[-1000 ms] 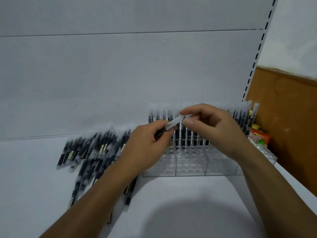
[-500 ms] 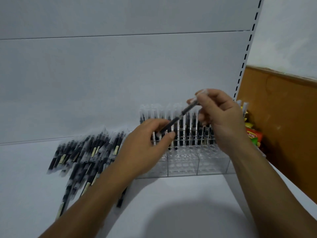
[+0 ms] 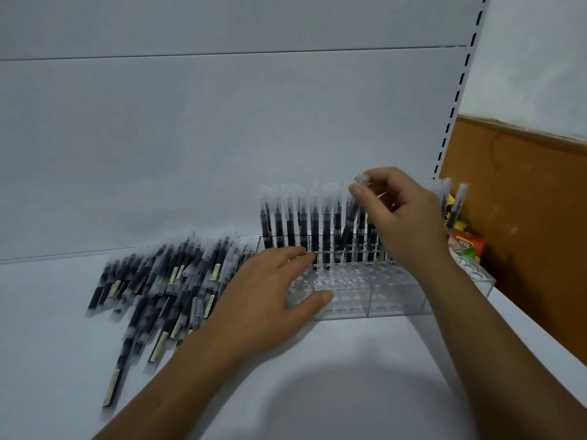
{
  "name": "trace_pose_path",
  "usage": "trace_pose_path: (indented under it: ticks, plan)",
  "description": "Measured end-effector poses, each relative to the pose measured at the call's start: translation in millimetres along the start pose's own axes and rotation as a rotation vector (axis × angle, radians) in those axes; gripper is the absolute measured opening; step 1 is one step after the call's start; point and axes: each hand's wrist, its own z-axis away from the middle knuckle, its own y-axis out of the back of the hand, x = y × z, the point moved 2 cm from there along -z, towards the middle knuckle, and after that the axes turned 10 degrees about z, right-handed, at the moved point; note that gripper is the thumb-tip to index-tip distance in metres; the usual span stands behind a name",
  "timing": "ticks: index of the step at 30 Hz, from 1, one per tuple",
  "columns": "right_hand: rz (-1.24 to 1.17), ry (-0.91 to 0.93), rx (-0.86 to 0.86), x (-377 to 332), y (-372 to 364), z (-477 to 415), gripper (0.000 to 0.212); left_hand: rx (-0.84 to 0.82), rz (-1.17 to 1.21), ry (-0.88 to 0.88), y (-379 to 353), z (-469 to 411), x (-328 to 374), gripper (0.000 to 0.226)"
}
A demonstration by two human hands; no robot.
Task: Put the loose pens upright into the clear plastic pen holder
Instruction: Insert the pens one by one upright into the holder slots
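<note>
Pen [image 3: 348,221], slim black with frosted cap, pinched in right hand [image 3: 403,214]; left hand [image 3: 263,300] spread

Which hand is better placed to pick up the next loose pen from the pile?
Left. The left hand is free, fingers relaxed on the pen holder, beside the pile of loose pens. The right hand pinches a pen over the holder, farther away.

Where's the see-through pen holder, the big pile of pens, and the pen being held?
pen holder [image 3: 397,304], head view, on its clear front wall.
pile of pens [image 3: 152,281], head view, on the middle of the heap.
held pen [image 3: 348,225], head view, on its dark barrel.
</note>
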Motion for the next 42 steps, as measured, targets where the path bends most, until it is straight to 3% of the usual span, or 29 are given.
trace_pose_path:
  ticks: [5, 17, 22, 29, 36, 39, 42]
  plan:
    - [0.216, -0.031, -0.229, 8, -12, 4, 0.008, 0.004, -0.016, -0.022, -1, 0, -2, 0.075]
    - [0.124, -0.079, -0.256, 17, -14, -4, 0.004, 0.025, -0.034, -0.078, -2, -4, -4, 0.072]
    - [0.300, -0.073, -0.350, 16, -18, 1, 0.009, 0.024, -0.025, -0.076, -3, -4, -4, 0.076]
    - [0.391, -0.099, -0.353, 11, -18, -1, 0.014, 0.023, -0.008, -0.076, -3, -2, -4, 0.078]
    - [0.592, -0.113, -0.464, -2, -13, -3, 0.027, -0.037, 0.079, -0.090, 10, -4, -4, 0.068]
    - [0.724, -0.115, -0.499, -10, -5, -3, 0.032, 0.031, 0.175, -0.077, 24, 4, -10, 0.062]
    - [0.830, -0.060, -0.428, -26, 1, -2, 0.034, 0.167, 0.221, 0.004, 47, 21, -32, 0.055]
